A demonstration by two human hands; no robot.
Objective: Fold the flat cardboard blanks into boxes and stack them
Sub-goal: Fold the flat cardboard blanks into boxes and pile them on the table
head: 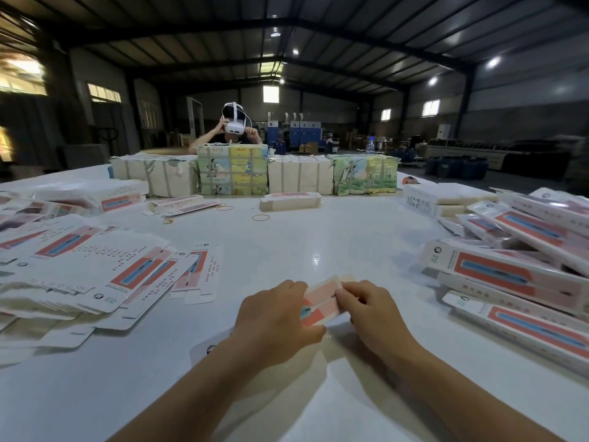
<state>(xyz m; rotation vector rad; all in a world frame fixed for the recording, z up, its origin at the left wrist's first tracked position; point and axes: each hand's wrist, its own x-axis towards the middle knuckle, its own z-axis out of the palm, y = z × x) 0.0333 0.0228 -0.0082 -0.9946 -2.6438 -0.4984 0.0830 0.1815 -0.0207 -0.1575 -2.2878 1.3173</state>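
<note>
A cardboard blank [322,299], white with a pink, red and blue print, lies between both hands low on the white table [302,244]. My left hand [274,317] grips its left side, thumb under the near edge. My right hand [371,309] pinches its right end with curled fingers. Much of the blank is hidden beneath the hands. A fanned heap of flat blanks [79,266] covers the left of the table. Folded boxes [516,272] lie stacked on the right.
Wrapped bundles [232,170] line the far edge, with a small stack of blanks [290,200] in front. Loose rubber bands [260,217] lie mid-table. A person wearing a white headset [234,126] sits behind the bundles. More boxes [92,196] lie at far left.
</note>
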